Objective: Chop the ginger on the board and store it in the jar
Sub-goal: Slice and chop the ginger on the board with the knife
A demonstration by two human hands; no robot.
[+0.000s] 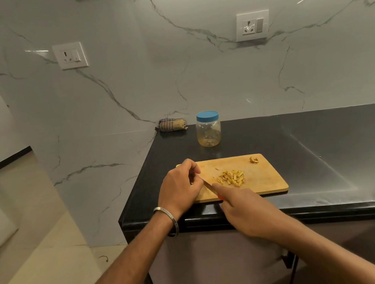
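Chopping nearly done | our right hand grips knife, left hand fingertips pinch blade | next: ginger into lidded jar.

Most of the knife under both hands, handle inside the right hand

Worktop black; board tan wood; ginger yellow; jar clear, blue lid; wall white marble, grey veins; knife handle orange-red.
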